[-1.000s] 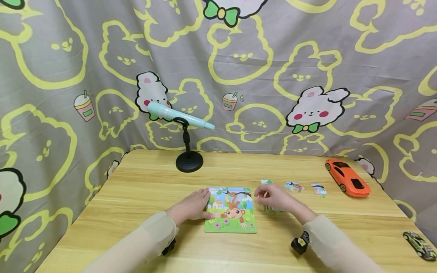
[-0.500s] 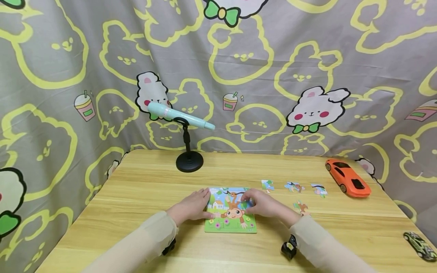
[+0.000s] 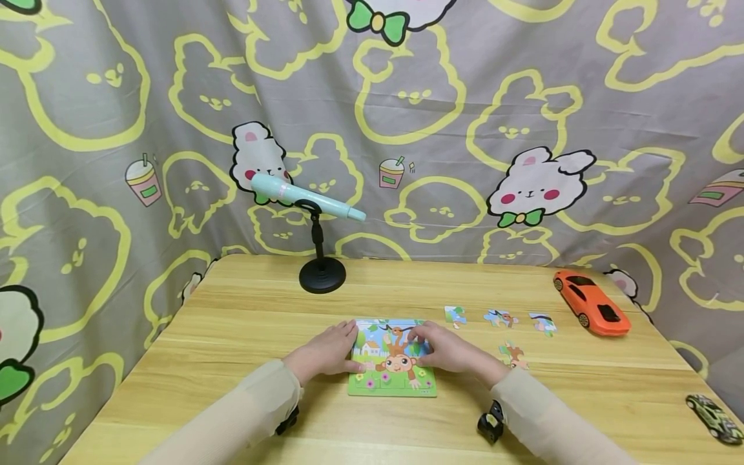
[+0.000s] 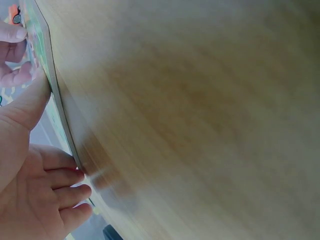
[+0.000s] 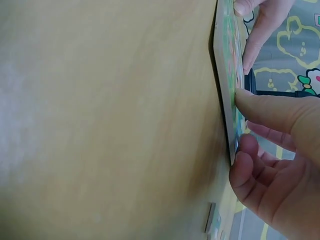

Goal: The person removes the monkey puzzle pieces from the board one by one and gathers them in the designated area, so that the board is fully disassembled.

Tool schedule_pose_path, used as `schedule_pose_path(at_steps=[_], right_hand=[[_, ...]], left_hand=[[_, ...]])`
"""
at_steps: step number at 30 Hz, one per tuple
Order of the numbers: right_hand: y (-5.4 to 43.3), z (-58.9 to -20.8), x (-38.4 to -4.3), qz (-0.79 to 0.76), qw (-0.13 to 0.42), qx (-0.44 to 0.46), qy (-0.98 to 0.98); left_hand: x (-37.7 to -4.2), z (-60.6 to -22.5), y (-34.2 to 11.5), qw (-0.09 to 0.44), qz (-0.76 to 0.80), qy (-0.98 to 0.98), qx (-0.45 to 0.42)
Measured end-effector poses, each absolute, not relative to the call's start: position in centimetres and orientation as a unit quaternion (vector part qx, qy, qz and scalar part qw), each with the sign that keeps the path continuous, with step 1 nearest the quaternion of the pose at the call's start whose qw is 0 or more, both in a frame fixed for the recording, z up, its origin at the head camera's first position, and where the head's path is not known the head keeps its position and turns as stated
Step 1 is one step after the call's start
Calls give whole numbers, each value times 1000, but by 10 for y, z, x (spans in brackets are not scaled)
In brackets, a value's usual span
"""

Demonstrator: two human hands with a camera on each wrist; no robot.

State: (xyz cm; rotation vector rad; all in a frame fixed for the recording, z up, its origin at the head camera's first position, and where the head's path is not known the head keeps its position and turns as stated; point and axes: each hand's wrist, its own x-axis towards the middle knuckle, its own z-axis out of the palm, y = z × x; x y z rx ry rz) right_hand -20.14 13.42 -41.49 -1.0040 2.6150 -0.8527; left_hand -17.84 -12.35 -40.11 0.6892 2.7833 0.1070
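Around the puzzle (image 3: 392, 365): a wooden table (image 3: 465, 426), pale yellow-brown, grain running left to right. Behind the puzzle, and past both its sides: a grey curtain (image 3: 418, 213), hung in loose folds, printed with yellow animal outlines, white rabbits with green bows, and pink drinks.

Puzzle, one: lying on the table, between the two hands. Monkey picture, right way up in the head view; sky edge toward the curtain, grass edge toward the near side. Outline close to square; which way its long axis runs cannot be told.

Left hand (image 3: 327, 351): at the puzzle's left edge, fingers slightly spread, thumb resting on the picture.

Right hand (image 3: 450, 349): at the puzzle's right edge, fingers bent, thumb touching the picture; whether it pinches a piece cannot be told.

Sleeves (image 3: 244, 407), one pair: pale cream, on the near side of the puzzle.

Loose pieces (image 3: 501, 318), four: right of the puzzle, three in a row toward its far edge, one nearer.

Microphone (image 3: 308, 198): pale blue, slanted, thick end left and higher; on a black stand (image 3: 321, 274), behind and left of the puzzle.

Orange car (image 3: 591, 303): well apart, right of and behind the puzzle.

Small car (image 3: 715, 418): green and black pattern; well apart, right of the puzzle and nearer.
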Motion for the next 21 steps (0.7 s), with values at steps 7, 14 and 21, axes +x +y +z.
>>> schedule_pose_path(at_steps=[7,14,21], right_hand=[[135,-417,-201,-286,92,-350,887],[135,-418,-203,-289,89,-363,881],[136,-420,-204,-297,99,-357,880]], left_hand=[[-178,-400,-124,138,39,961,236],[-179,-401,-125,140,43,961,235],[-179,-400,-123,142,43,961,234]])
